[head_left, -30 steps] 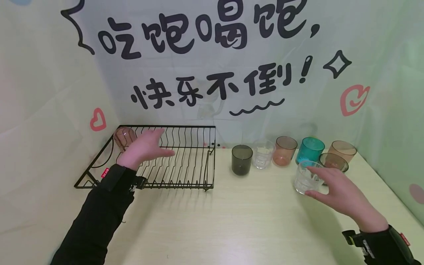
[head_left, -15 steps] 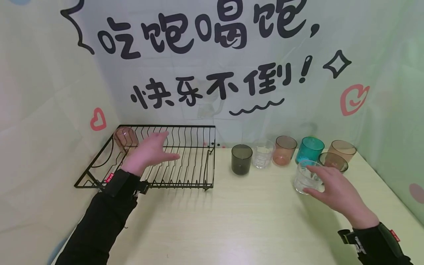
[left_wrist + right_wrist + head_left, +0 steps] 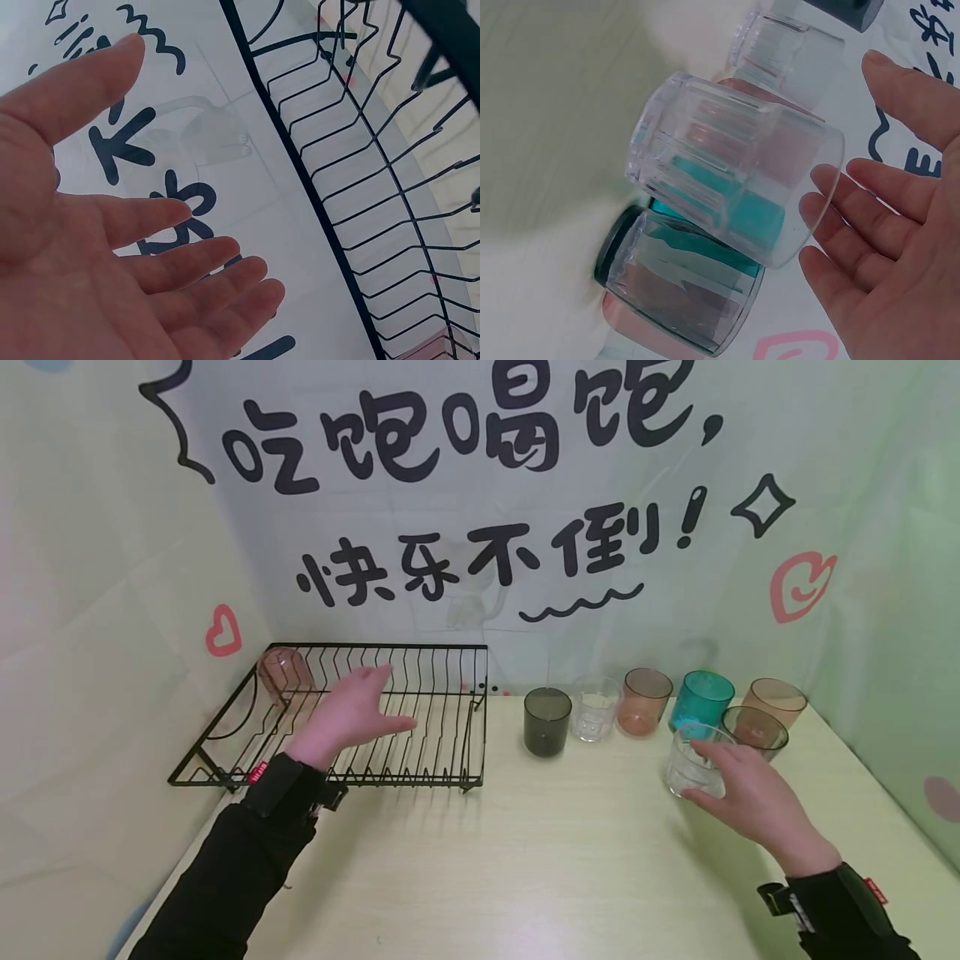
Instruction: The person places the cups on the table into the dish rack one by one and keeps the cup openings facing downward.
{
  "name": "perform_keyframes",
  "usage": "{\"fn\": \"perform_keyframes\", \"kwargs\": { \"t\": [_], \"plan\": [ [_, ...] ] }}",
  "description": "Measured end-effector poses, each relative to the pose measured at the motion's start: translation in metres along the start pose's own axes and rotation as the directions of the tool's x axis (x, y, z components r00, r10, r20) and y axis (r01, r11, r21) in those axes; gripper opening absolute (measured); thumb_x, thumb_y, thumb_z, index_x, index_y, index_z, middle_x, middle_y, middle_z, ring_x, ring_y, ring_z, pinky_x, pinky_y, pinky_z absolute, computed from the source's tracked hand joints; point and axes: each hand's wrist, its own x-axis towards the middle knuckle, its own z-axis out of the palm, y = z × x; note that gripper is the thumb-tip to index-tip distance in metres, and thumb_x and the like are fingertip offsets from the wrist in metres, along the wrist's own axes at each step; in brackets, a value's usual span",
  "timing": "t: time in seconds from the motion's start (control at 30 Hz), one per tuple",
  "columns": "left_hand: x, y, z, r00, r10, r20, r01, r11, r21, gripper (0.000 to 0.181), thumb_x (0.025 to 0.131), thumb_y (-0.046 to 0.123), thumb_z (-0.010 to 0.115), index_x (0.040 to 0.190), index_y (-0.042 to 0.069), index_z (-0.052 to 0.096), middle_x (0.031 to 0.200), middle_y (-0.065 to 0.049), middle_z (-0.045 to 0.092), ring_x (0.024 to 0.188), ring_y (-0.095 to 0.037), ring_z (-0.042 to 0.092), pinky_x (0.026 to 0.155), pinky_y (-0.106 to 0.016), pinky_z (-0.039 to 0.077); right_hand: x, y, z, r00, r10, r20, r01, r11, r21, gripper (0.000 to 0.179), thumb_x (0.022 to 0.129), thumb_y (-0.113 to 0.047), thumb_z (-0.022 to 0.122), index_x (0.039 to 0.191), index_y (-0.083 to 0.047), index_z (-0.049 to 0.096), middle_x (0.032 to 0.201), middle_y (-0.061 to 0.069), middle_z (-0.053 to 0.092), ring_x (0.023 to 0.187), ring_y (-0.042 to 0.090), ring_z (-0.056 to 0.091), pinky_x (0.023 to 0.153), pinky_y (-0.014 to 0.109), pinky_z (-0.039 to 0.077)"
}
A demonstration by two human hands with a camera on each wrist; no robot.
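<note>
My left hand [image 3: 345, 714] is above the black wire rack [image 3: 420, 782], fingers spread and thumb apart, holding nothing. At the rack's back left corner a pink glass [image 3: 285, 672] leans among the wires. My right hand [image 3: 757, 802] reaches beside a clear glass [image 3: 684, 768] that stands upright on the table, thumb and fingers parted around its near right side. In the right wrist view the relaxed fingertips [image 3: 826, 180] are right at the rim of this clear glass [image 3: 735, 172]. A smoky glass [image 3: 753, 727] stands just behind it.
Along the back stand a dark grey glass [image 3: 547, 722], another clear glass [image 3: 596, 714], an orange-pink glass [image 3: 643, 706], a teal glass [image 3: 701, 697] and an amber glass [image 3: 783, 697]. A printed cloth [image 3: 420, 627] hangs behind them. The table [image 3: 510, 868] extends toward me.
My left hand has drifted right and slightly down over the rack, uncovering the pink glass. My right hand has shifted a little to the left at the clear glass. The glasses stay put.
</note>
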Motion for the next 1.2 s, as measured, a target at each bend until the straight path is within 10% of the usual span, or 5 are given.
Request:
{"fn": "perform_keyframes", "kwargs": {
  "t": [0.63,1.2],
  "plan": [
    [-0.008,0.011,0.013,0.998,0.056,-0.008,-0.056,0.998,-0.013,0.094,0.073,0.053,0.065,0.141,0.004,0.022,0.139,-0.023,0.03,0.127,-0.038,0.027,0.1,-0.051,0.027,0.0,0.006,0.014,0.999,0.013,0.045,-0.009,0.995,-0.098,0.053,0.069,-0.026,0.074,0.113,-0.003,0.054,0.103,0.017,0.059,0.092,0.035,0.054,0.074,0.049,0.045],
    [-0.016,0.019,0.023,0.995,0.098,-0.016,-0.099,0.993,-0.057,0.096,0.071,0.06,0.062,0.141,0.008,0.022,0.14,-0.02,0.03,0.127,-0.037,0.028,0.1,-0.051,0.028,0.002,0.004,0.023,0.996,-0.042,-0.077,0.029,0.986,-0.162,0.024,0.072,-0.008,0.068,0.095,-0.005,0.061,0.076,0.007,0.061,0.065,0.026,0.055,0.059,0.043,0.046]
  ]
}}
